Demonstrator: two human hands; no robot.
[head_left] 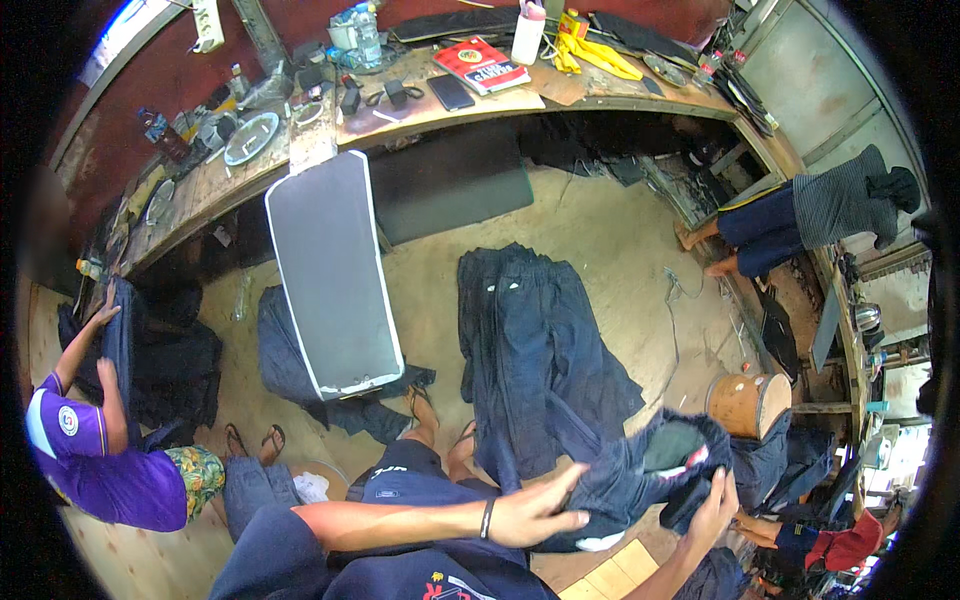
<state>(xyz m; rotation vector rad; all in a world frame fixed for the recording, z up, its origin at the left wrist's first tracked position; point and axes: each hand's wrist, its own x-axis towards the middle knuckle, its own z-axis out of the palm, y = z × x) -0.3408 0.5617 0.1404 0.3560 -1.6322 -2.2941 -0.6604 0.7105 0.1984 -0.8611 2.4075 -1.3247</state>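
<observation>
I hold dark navy trousers [622,482] up in front of me, to the right of my body. Their waist opening faces upward, and a white and red patch shows at its rim. My left hand [535,512], with a dark band at the wrist, grips the left side of the cloth, thumb apart from the long fingers. My right hand [712,512] pinches the right edge near a dark flap. Just beyond them, a pile of similar navy trousers [530,345] lies spread on the floor, waistbands pointing away from me.
A grey white-edged board [335,275] leans from the workbench [420,110] over dark cloth. At left, a person in purple [120,450] handles dark cloth. A wooden drum stool [748,402] stands right. Another person [810,215] bends at far right; one in red [850,545] is lower right.
</observation>
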